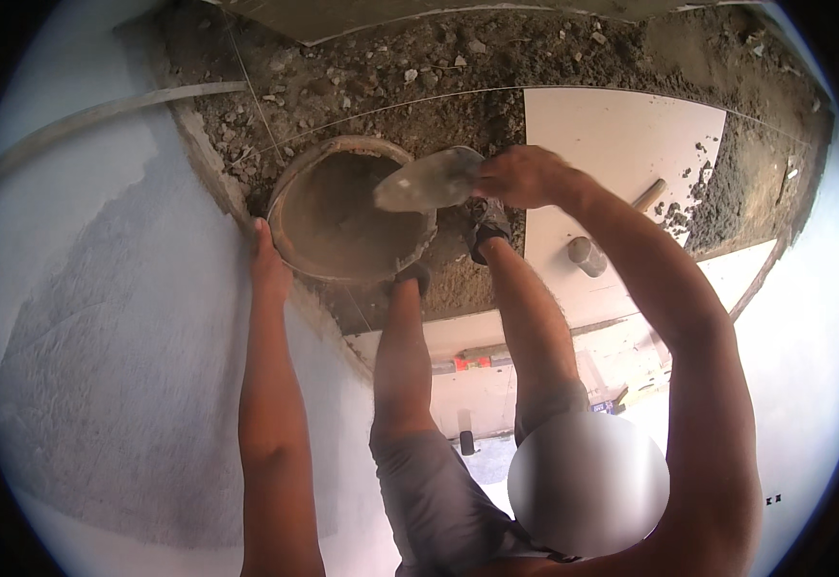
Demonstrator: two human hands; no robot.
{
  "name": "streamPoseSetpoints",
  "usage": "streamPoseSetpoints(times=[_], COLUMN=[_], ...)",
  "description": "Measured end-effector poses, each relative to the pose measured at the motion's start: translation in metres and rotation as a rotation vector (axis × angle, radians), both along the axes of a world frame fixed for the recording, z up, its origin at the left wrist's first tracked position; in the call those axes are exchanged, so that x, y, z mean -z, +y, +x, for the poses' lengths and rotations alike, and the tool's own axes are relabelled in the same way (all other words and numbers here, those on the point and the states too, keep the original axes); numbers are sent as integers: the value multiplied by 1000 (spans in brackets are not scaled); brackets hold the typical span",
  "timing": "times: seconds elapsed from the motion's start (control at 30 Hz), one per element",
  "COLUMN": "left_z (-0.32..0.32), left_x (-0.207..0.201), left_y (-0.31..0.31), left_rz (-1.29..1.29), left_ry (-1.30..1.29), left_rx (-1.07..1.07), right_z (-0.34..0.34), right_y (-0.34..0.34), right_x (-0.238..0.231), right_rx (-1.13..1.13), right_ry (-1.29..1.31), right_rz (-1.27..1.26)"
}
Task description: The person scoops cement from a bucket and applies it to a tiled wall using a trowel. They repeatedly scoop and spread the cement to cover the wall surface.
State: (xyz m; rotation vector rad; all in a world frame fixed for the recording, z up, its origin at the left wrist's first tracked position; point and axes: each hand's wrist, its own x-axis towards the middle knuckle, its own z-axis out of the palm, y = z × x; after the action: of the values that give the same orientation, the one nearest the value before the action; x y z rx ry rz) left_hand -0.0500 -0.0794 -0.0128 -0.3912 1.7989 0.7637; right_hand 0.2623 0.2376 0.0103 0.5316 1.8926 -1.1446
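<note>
My left hand grips the left side of a round mortar tub, which has a crusted rim and is tilted on the ground. Dull grey coats the inside of the tub, and how much mortar lies in it is hard to tell. In my right hand is a trowel, its handle hidden in my closed fingers. The broad, grey-smeared trowel blade points left over the tub's right rim. My feet stand just behind the tub and to its right.
A large pale tile lies to the right, bearing a mallet and mortar crumbs. Thin string lines cross the rubble bed. A long straightedge leans at the left wall. Behind my legs lies a red-marked bar.
</note>
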Motion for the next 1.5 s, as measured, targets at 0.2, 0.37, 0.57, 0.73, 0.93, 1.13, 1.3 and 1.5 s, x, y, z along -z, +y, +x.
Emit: streamPoseSetpoints(times=[0.2,0.37,0.57,0.73,0.93,1.13,1.3,1.5], left_z=[-3,5,2,-6,32,104,117,71], left_x=[14,-7,-8,-16,-93,-137,-161,-160], left_y=[-23,-2,15,9,41,91,106,63], left_rz=[-82,-175,-227,-322,-161,-58,-50,-13], left_ry=[33,60,187,303,244,-117,-54,-123], left_rx=[-110,68,238,376,355,135,159,482], right_z=[70,37,22,101,236,282,305,314], right_y=[31,-27,-45,1,8,-53,-189,-396], right_x=[-37,-4,115,87,-55,-174,-224,-313], right_rx=[32,-132,-315,-87,267,617,960,1242], right_ry=[100,605,405,367,-139,-694,-729,-818], right_rz=[221,350,519,617,539,354,292,6])
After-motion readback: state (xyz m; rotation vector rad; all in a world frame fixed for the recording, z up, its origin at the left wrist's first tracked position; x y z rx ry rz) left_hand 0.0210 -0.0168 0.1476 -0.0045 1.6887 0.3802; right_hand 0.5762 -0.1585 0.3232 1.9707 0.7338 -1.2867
